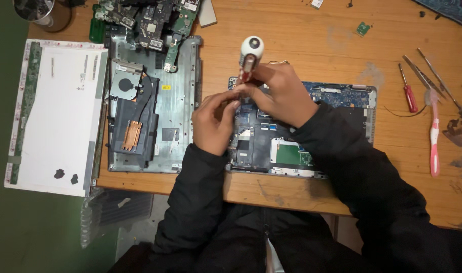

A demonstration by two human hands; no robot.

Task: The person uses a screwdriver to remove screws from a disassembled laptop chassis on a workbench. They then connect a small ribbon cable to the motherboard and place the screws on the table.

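The screwdriver [250, 56] has a rounded white cap on a clear handle with red showing inside; its shaft and tip are hidden behind the fingers. Its long axis stands nearly upright, cap towards the camera and slightly away from the person, working end pointing down into the open laptop base [337, 98]. It stands over the base's upper left corner.

The right hand [281, 93] has its grip closed round the lower handle. The left hand [214, 124] has its fingertips pinched together at the shaft, just beside the right hand; whether they clamp the shaft or only touch it cannot be told.

The laptop base lies on the wooden bench [301, 30], blue board and green card exposed. To its left lies a grey chassis [180, 106] with fan and copper heatsink, then a detached screen panel [54, 116]. Loose circuit boards [145, 20] are heaped above. Well to the right lie a red screwdriver [409, 94], metal tweezers [428, 76] and a pink toothbrush [434, 136].
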